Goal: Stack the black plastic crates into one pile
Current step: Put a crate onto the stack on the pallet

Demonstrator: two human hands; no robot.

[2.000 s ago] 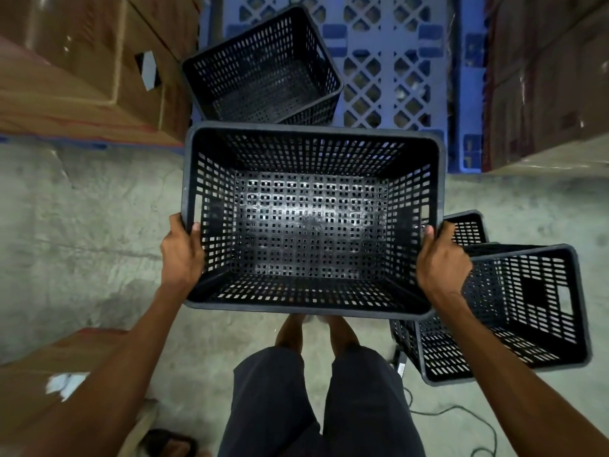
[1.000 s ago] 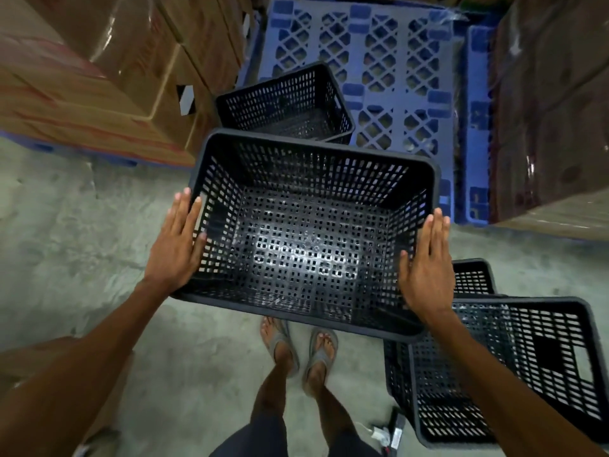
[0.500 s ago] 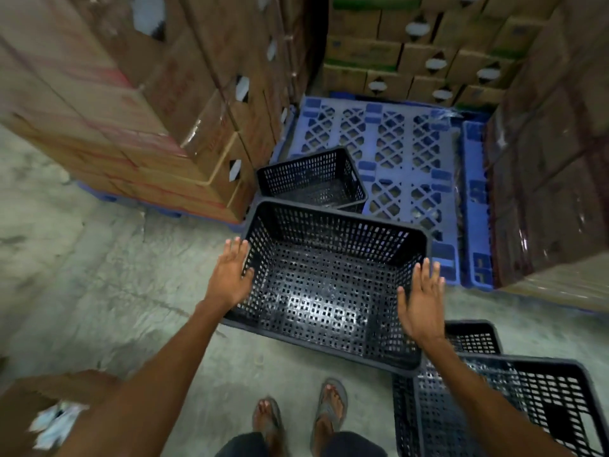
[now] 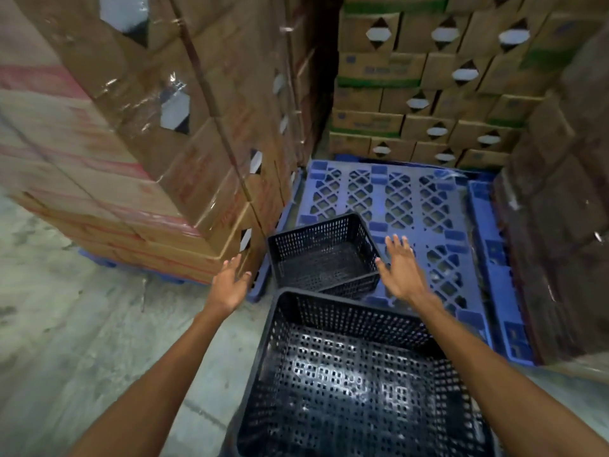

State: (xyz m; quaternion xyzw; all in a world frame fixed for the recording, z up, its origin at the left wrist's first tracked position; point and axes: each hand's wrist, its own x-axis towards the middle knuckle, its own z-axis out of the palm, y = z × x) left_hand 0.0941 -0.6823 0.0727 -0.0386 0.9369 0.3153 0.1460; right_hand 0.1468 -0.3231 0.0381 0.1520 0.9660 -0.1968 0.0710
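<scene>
Black plastic mesh fills the lower middle of the view: a near crate [image 4: 346,387] stands open side up on the concrete floor [image 4: 66,324], empty, with light glinting off its perforated bottom. No hand is on it; both forearms pass above its rim, the right one crossing over its right wall.

Just beyond its far rim a second black crate [image 4: 324,258] rests on the front left corner of a blue plastic pallet [image 4: 412,199]. It is empty too, turned at an angle to the near crate and somewhat tilted. The two crates are close together; whether they touch cannot be told.

The left hand [image 4: 230,283] hangs to the left of the far crate, fingers straight and spread, palm turned inward, holding nothing. It is clear of the crate's left wall. The right hand [image 4: 400,270] is on the other side, just beside the crate's right rim and above the pallet, also wide and flat with fingers fanned. Its thumb lies near the crate's right corner, though contact cannot be told.

Film-wrapped cardboard boxes [image 4: 131,143] rise in a tall stack on the left, on their own blue pallet. More cartons [image 4: 412,94] with green bands stand behind the pallet, and a dark wrapped stack [image 4: 560,209] closes the right side.
</scene>
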